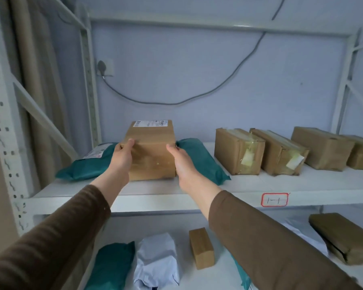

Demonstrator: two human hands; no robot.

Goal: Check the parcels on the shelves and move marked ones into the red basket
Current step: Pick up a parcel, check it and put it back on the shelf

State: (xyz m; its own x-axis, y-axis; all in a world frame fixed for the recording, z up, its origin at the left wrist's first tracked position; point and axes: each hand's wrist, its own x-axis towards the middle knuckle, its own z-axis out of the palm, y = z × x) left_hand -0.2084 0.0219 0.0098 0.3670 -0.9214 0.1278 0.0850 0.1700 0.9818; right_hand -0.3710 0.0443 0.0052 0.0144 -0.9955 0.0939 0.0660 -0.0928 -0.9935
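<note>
1. Brown cardboard is what you have between your palms: a taped box (151, 150) with a white shipping label (150, 123) on its top at the far edge, sitting on the upper shelf (176, 186) of a white metal rack.
2. Your left hand (123, 155) is on the box's left side, thumb hooked over the top front corner and fingers out of sight behind it, so it grips the box.
3. Your right hand (179, 159) lies flat against the box's right side with the thumb along the top edge; its fingers are hidden, and it looks to be pressing rather than curling round.
4. Your two hands are apart, with the box clamped between them.
5. A teal mailer bag (88, 164) lies just left of the box, carrying a white label, and another teal bag (203, 160) lies just right of it.
6. Farther right on the same shelf stand four brown wrapped parcels; the first parcel (238, 151) and the second parcel (281, 158) each have a pale tag under clear tape.
7. A red-outlined tag (274, 199) is stuck on the shelf's front edge.
8. On the lower shelf (224, 260) lie a teal bag, a white bag (156, 260), a small brown box (201, 248) and a dark flat parcel (344, 237).
</note>
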